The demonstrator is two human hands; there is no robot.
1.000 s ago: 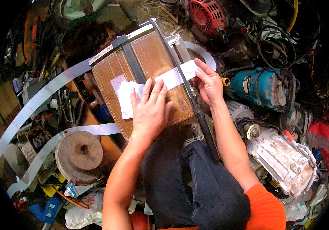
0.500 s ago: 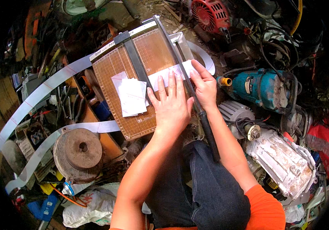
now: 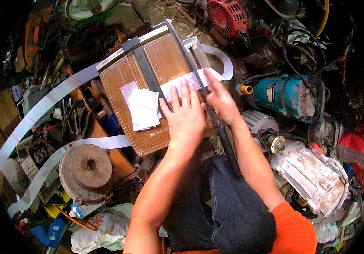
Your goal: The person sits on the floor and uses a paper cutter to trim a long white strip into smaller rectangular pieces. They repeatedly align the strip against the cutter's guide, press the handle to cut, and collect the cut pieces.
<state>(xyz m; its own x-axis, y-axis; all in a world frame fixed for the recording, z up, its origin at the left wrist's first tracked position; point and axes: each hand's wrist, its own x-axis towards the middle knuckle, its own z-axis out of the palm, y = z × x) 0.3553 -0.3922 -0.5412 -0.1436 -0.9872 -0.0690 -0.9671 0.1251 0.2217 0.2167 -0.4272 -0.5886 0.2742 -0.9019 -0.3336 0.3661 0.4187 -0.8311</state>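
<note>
The left hand [image 3: 186,122], fingers wide, apparently pressed the white strip [image 3: 172,89] flat, while the right hand [image 3: 223,103], grip unclear, touched it by the trimmer [image 3: 167,59]'s right edge.

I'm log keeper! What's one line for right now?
Left hand: fingers spread on strip | right hand: fingers at strip, beside blade arm | slips: piled on cutter, left of left hand

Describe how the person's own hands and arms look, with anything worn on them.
The left hand and right hand are bare, with no gloves, and no rings or watch can be seen. Both forearms are uncovered. A plain bright orange sleeve covers the right upper arm; the left sleeve cannot be made out.
</note>
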